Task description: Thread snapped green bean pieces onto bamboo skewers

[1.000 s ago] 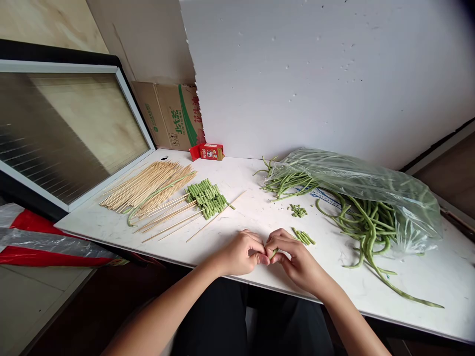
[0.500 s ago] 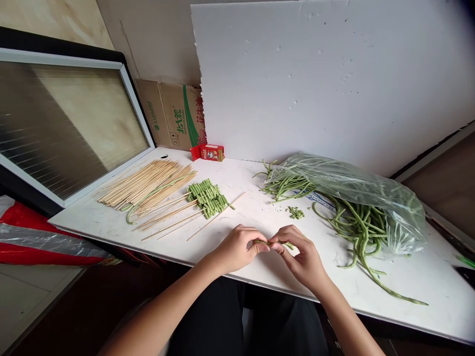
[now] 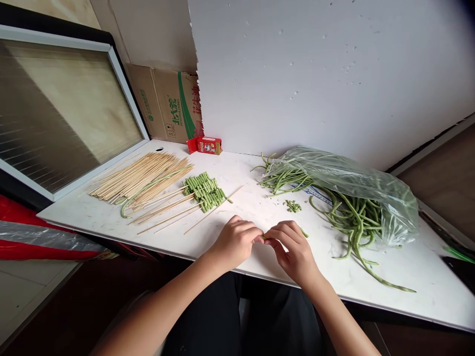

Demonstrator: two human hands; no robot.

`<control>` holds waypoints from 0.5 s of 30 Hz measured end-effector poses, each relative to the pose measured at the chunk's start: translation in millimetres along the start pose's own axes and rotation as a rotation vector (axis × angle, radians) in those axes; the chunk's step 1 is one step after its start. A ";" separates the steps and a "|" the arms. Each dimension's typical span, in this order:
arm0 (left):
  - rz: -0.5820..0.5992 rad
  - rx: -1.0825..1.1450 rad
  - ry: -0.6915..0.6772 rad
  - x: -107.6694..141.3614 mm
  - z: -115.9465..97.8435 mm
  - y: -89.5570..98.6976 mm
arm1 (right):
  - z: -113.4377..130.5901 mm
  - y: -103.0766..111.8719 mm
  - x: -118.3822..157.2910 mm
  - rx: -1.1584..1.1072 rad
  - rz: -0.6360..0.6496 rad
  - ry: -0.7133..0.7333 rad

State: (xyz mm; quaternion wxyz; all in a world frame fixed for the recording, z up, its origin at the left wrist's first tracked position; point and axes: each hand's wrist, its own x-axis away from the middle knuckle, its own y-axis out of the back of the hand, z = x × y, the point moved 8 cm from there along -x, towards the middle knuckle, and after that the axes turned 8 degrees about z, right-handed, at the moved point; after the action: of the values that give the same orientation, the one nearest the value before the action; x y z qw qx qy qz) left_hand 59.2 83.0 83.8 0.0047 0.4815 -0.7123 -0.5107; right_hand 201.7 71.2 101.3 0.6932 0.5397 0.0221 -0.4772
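Observation:
My left hand (image 3: 236,241) and my right hand (image 3: 295,249) meet fingertip to fingertip above the table's front part. Both are pinched on a green bean (image 3: 264,238), mostly hidden by the fingers. A bit of green bean (image 3: 304,233) shows past my right hand's knuckles; I cannot tell if it is the same bean. Left of the hands lie skewers threaded with short bean pieces (image 3: 206,192), packed side by side. One bare skewer (image 3: 213,210) lies slantwise beside them. A small heap of bean ends (image 3: 293,206) is beyond my right hand.
A pile of bamboo skewers (image 3: 148,175) lies at the left, a long bean across it. On the right, a clear plastic bag (image 3: 345,170) spills long beans (image 3: 359,222). A red box (image 3: 210,145) and a cardboard carton (image 3: 166,104) stand at the back of the white table (image 3: 237,173).
The fingers have closed more tightly over the bean, so less of it shows between the hands. The camera view has shifted slightly; the things on the table lie as before.

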 end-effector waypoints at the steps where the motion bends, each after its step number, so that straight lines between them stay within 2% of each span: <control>1: -0.010 -0.034 -0.009 0.3 -1.2 -0.1 | 1.1 -1.0 1.7 0.021 -0.007 0.022; 5: -0.019 -0.066 0.000 0.9 -0.7 -0.6 | 1.4 -2.2 6.5 0.063 -0.051 0.045; 15: 0.009 -0.039 0.002 2.9 -1.5 -12.1 | 1.2 -5.7 4.3 -0.009 -0.031 -0.025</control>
State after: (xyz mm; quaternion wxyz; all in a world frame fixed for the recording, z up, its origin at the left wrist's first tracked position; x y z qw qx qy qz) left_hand 66.6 79.8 74.3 0.0173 0.4786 -0.7043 -0.5240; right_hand 199.6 67.8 95.3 0.6884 0.5302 0.0241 -0.4944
